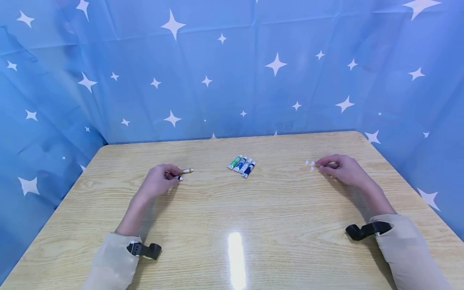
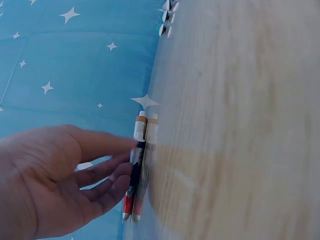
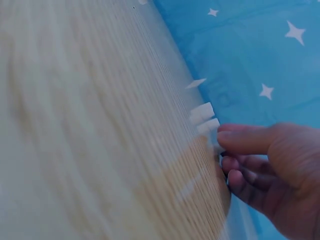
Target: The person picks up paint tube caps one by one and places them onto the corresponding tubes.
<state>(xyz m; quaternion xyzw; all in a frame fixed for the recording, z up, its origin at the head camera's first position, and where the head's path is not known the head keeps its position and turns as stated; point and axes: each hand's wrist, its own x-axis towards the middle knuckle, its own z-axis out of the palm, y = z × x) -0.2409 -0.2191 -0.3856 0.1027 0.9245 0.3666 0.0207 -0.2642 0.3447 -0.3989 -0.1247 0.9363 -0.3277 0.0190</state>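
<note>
At the left of the table, my left hand (image 1: 161,177) bends over small paint tubes. Its thumb and fingertips pinch a dark paint tube (image 2: 135,167). An ochre-banded paint tube (image 1: 187,170) lies just past the fingertips, and a red tube end (image 2: 128,204) shows below them in the left wrist view. Over on the right, my right hand (image 1: 340,168) has thumb and index finger together at a small white cap (image 1: 320,167), mostly hidden by the fingertips. Other small white caps (image 1: 312,163) lie beside these fingertips; two white pieces (image 3: 202,111) stand out in the right wrist view.
Several paint tubes, including a green tube (image 1: 235,162) and a dark blue tube (image 1: 248,169), lie side by side at the back middle of the wooden table (image 1: 275,209). Behind the table's back edge hangs a blue star-patterned curtain (image 1: 239,56).
</note>
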